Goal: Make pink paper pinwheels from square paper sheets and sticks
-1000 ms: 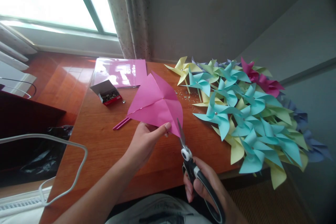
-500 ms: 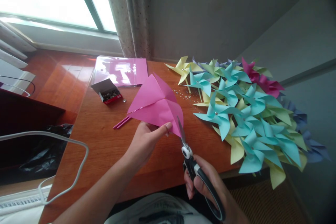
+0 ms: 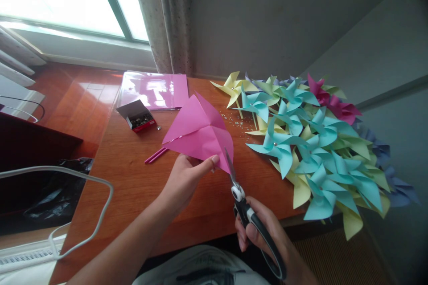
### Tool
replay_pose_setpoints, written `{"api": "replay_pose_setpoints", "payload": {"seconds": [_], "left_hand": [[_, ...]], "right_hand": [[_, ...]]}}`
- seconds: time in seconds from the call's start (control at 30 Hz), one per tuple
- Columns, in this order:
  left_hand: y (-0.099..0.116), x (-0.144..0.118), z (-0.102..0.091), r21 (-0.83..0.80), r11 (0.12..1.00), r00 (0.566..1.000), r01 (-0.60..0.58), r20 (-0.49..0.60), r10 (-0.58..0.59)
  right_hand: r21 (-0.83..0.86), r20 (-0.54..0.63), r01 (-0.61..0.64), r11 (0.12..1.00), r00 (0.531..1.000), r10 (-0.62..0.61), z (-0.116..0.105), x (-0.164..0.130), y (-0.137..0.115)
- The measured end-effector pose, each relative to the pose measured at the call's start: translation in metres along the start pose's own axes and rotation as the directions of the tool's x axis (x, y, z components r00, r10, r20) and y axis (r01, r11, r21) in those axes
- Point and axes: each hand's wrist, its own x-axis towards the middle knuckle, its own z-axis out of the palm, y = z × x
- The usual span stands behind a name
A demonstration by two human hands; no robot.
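A creased square of pink paper [image 3: 200, 127] is held up above the table, pinched along its near edge between the thumb and fingers of my left hand [image 3: 192, 173]. One cut runs in from its left corner toward the middle. My right hand [image 3: 262, 222] grips black-and-white scissors [image 3: 244, 209] by the handles. Their blades reach over the paper's right-hand corner, and one blade lies on top of it. Beneath the paper's left side, two thin pink sticks [image 3: 156, 155] rest on the table.
A heap of finished paper pinwheels [image 3: 314, 151] covers the table's right side. An open red box of small fasteners [image 3: 142, 121] stands at the left. Behind it lies a clear packet of pink paper [image 3: 155, 89]. A white cable [image 3: 107, 205] loops past the table's left edge.
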Motion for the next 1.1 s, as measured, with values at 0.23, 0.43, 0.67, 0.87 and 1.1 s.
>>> {"api": "replay_pose_setpoints", "payload": {"seconds": [0.23, 0.43, 0.67, 0.87, 1.1], "left_hand": [[-0.0002, 0.0004, 0.0006, 0.001, 1.0, 1.0, 0.012, -0.008, -0.012], [0.0002, 0.0003, 0.0009, -0.002, 1.0, 1.0, 0.016, -0.002, -0.016], [-0.001, 0.0006, 0.0, -0.006, 1.0, 1.0, 0.024, 0.0, -0.024], [-0.0017, 0.0009, -0.0005, -0.012, 1.0, 1.0, 0.015, 0.002, -0.014], [0.0012, -0.0001, 0.0013, -0.014, 1.0, 1.0, 0.013, -0.007, -0.014]], "right_hand": [[0.011, 0.003, -0.017, 1.0, 1.0, 0.017, -0.002, 0.0004, -0.001], [-0.021, 0.007, -0.022, 1.0, 1.0, 0.022, -0.0031, 0.0006, -0.0034], [-0.008, -0.01, -0.047, 0.999, 0.999, 0.047, -0.0026, 0.0012, -0.0019], [-0.01, -0.037, -0.045, 0.999, 0.998, 0.045, -0.0013, 0.0012, 0.0005], [-0.005, -0.033, -0.062, 0.998, 0.998, 0.062, -0.0009, 0.0003, -0.0013]]}}
